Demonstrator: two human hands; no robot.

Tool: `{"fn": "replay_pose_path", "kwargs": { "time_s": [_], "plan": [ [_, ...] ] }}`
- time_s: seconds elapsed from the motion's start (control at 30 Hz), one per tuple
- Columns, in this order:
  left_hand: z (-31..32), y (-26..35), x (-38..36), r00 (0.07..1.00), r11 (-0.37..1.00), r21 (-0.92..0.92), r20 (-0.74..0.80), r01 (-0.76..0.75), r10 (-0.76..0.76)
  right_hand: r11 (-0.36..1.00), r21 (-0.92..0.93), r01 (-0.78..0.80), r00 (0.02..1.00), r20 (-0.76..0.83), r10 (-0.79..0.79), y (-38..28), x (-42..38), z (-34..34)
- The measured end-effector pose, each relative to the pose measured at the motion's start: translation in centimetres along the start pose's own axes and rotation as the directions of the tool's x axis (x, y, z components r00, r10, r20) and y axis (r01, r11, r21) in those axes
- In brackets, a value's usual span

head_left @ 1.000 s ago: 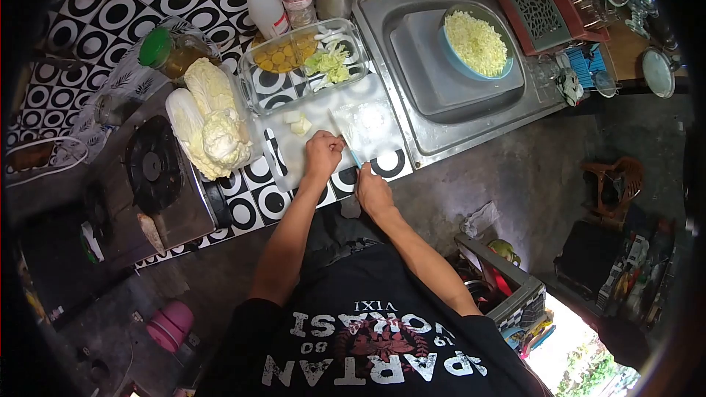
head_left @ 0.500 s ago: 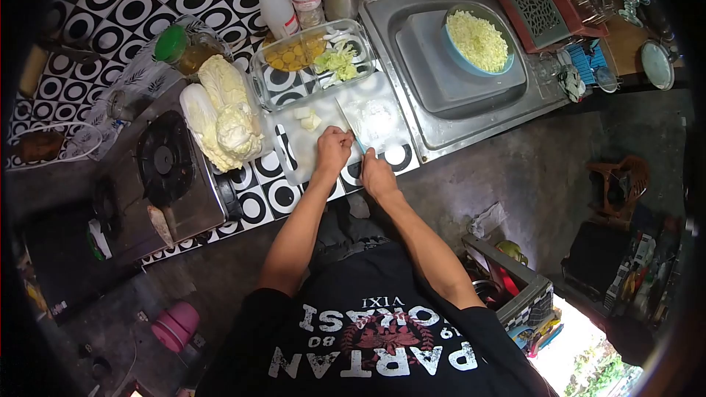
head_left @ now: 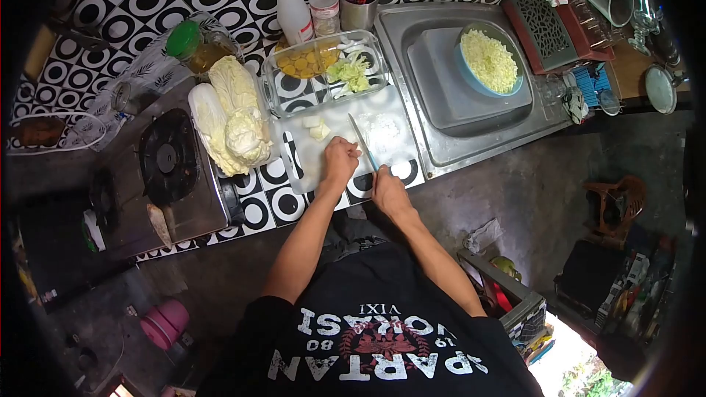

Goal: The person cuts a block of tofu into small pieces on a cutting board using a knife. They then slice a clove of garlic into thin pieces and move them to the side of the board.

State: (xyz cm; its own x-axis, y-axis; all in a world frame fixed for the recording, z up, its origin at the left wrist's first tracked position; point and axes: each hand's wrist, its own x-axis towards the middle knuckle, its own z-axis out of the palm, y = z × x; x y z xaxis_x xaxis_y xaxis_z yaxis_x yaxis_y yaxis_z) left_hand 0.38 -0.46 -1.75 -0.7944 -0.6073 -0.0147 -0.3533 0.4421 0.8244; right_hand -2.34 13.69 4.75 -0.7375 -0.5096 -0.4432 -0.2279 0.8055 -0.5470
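My right hand [head_left: 390, 191] is wrapped round the blue handle of a knife [head_left: 359, 133], its blade pointing away from me over a translucent cutting board [head_left: 300, 167]. Just left of the blade, my left hand [head_left: 341, 162] rests on the board with its fingers pinched together. Whatever sits under those fingertips is too small and hidden to name. Beyond the left hand lie a few pale white chunks [head_left: 317, 127]. A heap of finely cut white bits [head_left: 382, 129] is spread on the board right of the blade.
Whole napa cabbages [head_left: 234, 121] stand left of the board, beside a gas stove [head_left: 168, 158]. Behind it is a glass dish [head_left: 273, 103] with leafy scraps [head_left: 349, 72]. The steel sink [head_left: 441, 157] to the right holds a bowl [head_left: 471, 82] of chopped pale vegetable.
The whole view has shifted, so the counter appears farther right and lower. The knife and right hand have drawn slightly toward me, and the left fingertips show slightly farther from the blade.
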Motion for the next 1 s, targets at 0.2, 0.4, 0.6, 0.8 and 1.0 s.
{"fn": "replay_pose_path", "kwargs": {
  "time_s": [0.2, 0.4, 0.6, 0.8, 1.0],
  "plan": [
    [-0.3, -0.1, 0.4, 0.998, 0.999, 0.014, 0.054, 0.032, -0.032, 1.000, -0.018, -0.014, 1.000, 0.025, 0.014, -0.7, -0.8, 0.4],
    [-0.2, -0.5, 0.4, 0.998, 0.999, -0.007, 0.057, 0.033, -0.032, 0.998, -0.013, -0.058, 0.998, 0.027, 0.058, 0.0, -0.1, 1.8],
    [-0.2, -0.2, 0.2, 0.998, 0.998, -0.050, 0.053, 0.034, -0.031, 1.000, -0.022, -0.001, 1.000, -0.009, 0.001, 0.0, 1.5, 2.1],
    [-0.5, 1.1, -0.2, 0.994, 0.992, -0.075, -0.017, 0.106, -0.107, 0.994, -0.095, -0.054, 0.995, 0.076, 0.061, 0.9, -0.7, 0.5],
    [-0.8, 0.1, -0.2, 0.999, 0.998, -0.031, 0.004, 0.053, -0.052, 0.999, -0.045, -0.023, 0.997, 0.069, 0.026, -0.6, 0.0, -0.1]
  ]
}}
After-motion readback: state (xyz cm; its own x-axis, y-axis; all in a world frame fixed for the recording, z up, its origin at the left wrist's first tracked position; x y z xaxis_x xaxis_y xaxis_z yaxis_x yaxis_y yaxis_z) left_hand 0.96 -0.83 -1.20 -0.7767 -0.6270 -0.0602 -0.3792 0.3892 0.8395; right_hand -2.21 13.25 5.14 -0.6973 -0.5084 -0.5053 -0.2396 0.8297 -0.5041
